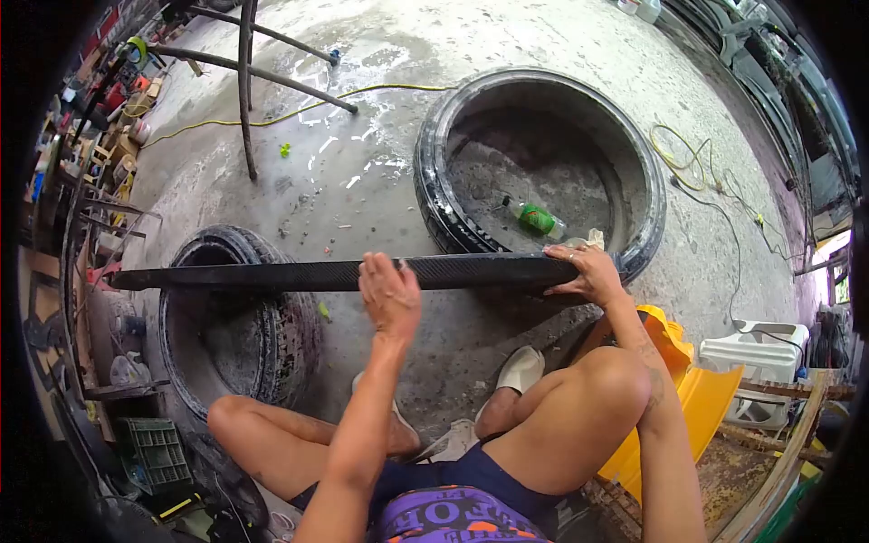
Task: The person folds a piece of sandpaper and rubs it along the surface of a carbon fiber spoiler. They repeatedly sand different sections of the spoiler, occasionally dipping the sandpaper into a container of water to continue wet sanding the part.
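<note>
A long black strip with a woven, carbon-fibre look (489,271) lies crosswise in front of me, over the near edges of two tyres. My left hand (389,291) rests on the strip near its middle, fingers stretched across the top; whether anything thin is under the palm is hidden. Close to the strip's right end, my right hand (588,273) grips it, fingers at the far edge and thumb at the near edge. The large tyre (433,172) lies on its side beneath the right part. A smaller tyre (290,339) is under the left part.
A plastic bottle with a green label (539,219) lies inside the large tyre. A metal-legged stand (246,90) and a yellow hose (272,119) are beyond. Yellow panels (701,412) and a white plastic stool (751,348) stand at right; a crate (156,450) sits lower left.
</note>
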Demonstrator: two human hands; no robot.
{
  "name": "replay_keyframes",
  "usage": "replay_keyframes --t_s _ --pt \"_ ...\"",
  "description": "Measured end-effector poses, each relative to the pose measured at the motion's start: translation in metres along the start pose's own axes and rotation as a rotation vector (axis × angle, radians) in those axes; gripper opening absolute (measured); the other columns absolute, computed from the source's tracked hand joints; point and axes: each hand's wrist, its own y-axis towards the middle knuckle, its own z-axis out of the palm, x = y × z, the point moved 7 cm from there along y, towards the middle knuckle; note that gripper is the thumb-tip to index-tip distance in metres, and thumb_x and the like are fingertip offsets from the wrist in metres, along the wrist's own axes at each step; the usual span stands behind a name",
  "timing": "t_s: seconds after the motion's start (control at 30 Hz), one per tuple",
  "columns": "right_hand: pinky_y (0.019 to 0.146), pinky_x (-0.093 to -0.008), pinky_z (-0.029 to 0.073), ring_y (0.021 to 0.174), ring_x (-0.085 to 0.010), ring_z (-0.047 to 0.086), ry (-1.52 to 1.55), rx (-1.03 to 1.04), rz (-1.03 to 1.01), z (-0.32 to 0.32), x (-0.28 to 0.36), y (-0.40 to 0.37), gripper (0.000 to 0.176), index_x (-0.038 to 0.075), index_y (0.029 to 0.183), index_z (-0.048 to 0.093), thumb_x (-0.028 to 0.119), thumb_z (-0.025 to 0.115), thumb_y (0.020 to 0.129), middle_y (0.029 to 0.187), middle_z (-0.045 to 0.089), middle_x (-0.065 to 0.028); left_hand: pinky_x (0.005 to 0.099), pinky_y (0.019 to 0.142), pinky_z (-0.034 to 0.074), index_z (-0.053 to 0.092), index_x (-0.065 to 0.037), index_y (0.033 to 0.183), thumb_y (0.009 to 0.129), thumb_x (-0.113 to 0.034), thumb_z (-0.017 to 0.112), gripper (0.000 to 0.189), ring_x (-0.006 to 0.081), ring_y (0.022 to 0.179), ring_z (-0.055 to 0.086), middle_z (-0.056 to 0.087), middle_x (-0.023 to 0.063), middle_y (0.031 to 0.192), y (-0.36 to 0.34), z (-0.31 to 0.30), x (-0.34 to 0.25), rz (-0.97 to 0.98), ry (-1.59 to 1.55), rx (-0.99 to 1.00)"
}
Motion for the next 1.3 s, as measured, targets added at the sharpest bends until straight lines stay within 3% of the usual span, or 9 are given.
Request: replay_keyframes --t_s 0.23,0.4,0.63,0.77,0.9,0.97,1.03,1.1,1.3 --pt "0.1 -0.0413 0.046 0.113 -0.0311 0.062 -0.001 0.054 0.081 0.0 -0.009 0.002 0.07 0.019 0.129 0.065 0.047 0.084 0.067 0.126 0.068 -0.0037 0.0468 0.077 0.043 0.054 -0.005 0.093 0.081 -0.015 0.058 0.016 0.0341 0.092 0.055 0.056 0.0161 0.098 -0.016 0.062 -0.207 0.366 -0.384 0.172" --pt "0.098 -0.0401 0.047 0.111 -0.0285 0.062 -0.018 -0.017 0.014 -0.004 0.001 0.001 0.073 0.02 0.129 0.065 0.05 0.084 0.066 0.128 0.067 -0.0023 0.0504 0.077 0.043 0.052 -0.003 0.095 0.089 -0.014 0.058 0.014 0.0388 0.09 0.053 0.053 0.0188 0.093 0.002 0.022 -0.066 0.275 -0.15 -0.032" --pt "0.097 -0.0413 0.047 0.109 -0.0307 0.063 -0.014 -0.017 -0.058 0.001 -0.006 0.001 0.073 0.018 0.13 0.065 0.045 0.086 0.065 0.132 0.065 -0.0041 0.0468 0.075 0.043 0.055 -0.006 0.091 0.084 -0.011 0.051 0.01 0.0346 0.084 0.057 0.057 0.0145 0.089 -0.024 0.06 -0.18 0.309 -0.275 0.072" --pt "0.096 -0.0416 0.047 0.109 -0.0317 0.063 -0.012 -0.043 -0.046 -0.006 0.004 0.001 0.073 0.018 0.129 0.065 0.043 0.087 0.064 0.13 0.066 -0.0056 0.0473 0.079 0.043 0.056 -0.006 0.097 0.083 -0.013 0.058 0.016 0.0359 0.092 0.056 0.058 0.016 0.098 -0.012 0.034 -0.073 0.325 -0.127 -0.032" --pt "0.098 -0.0414 0.046 0.11 -0.0319 0.062 -0.009 -0.039 0.029 -0.009 0.01 0.002 0.074 0.017 0.128 0.066 0.043 0.088 0.062 0.127 0.067 -0.0069 0.0513 0.076 0.043 0.049 -0.001 0.092 0.093 -0.011 0.056 0.013 0.0393 0.087 0.052 0.05 0.0213 0.09 0.033 -0.058 0.141 -0.153 0.24 -0.249" --pt "0.098 -0.0413 0.046 0.11 -0.0321 0.061 0.01 -0.031 0.021 -0.004 0.01 0.002 0.074 0.017 0.128 0.066 0.042 0.088 0.062 0.127 0.067 -0.0073 0.051 0.083 0.045 0.052 0.001 0.101 0.093 -0.011 0.055 0.015 0.0415 0.095 0.055 0.054 0.0241 0.101 0.03 -0.053 0.129 -0.273 0.128 -0.172" --pt "0.099 -0.0411 0.046 0.111 -0.0323 0.061 0.011 -0.041 0.018 -0.008 0.006 0.005 0.074 0.017 0.128 0.066 0.042 0.088 0.062 0.127 0.067 -0.0078 0.0542 0.092 0.041 0.054 0.002 0.103 0.089 -0.014 0.056 0.021 0.0425 0.104 0.055 0.057 0.0253 0.107 -0.008 0.004 0.046 0.134 0.096 -0.416" --pt "0.1 -0.0414 0.045 0.111 -0.033 0.061 -0.005 -0.05 0.001 -0.005 0.003 0.002 0.074 0.016 0.128 0.066 0.04 0.088 0.061 0.127 0.067 -0.0085 0.0539 0.093 0.042 0.057 0.001 0.109 0.085 -0.015 0.054 0.029 0.0426 0.108 0.055 0.059 0.0242 0.112 -0.015 0.036 -0.048 0.055 -0.181 0.117" --pt "0.103 -0.0412 0.044 0.112 -0.0329 0.061 -0.024 -0.047 0.008 -0.002 0.003 0.002 0.077 0.016 0.128 0.065 0.037 0.09 0.059 0.129 0.067 -0.0088 0.053 0.082 0.043 0.054 0.0 0.097 0.087 -0.015 0.059 0.018 0.0392 0.092 0.055 0.055 0.0207 0.096 0.023 -0.035 0.112 -0.081 -0.056 -0.049"
